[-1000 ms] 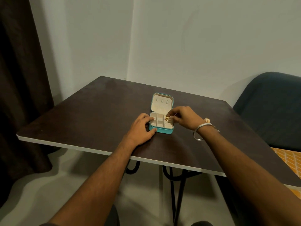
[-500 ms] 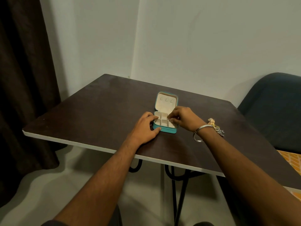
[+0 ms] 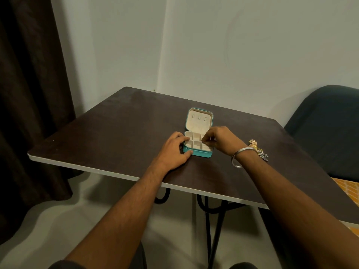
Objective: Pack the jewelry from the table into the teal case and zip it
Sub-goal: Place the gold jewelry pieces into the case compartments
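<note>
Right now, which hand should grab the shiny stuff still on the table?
The right hand: the jewelry lies just beside its wrist, while the left hand steadies the case on the far side.

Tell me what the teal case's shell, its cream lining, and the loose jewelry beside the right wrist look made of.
Small teal zip case: smooth, faintly sheened shell, probably faux leather. Cream lining: matte and soft-looking, likely velvet or suede-like fabric. Pile of gold and silver jewelry: glinting, so apparently polished metal; details too small to tell.

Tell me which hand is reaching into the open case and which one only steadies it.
The right hand, the one with the bangle, has its fingertips pinched over the tray of the teal case. The left hand just rests against the case's left edge.
</note>
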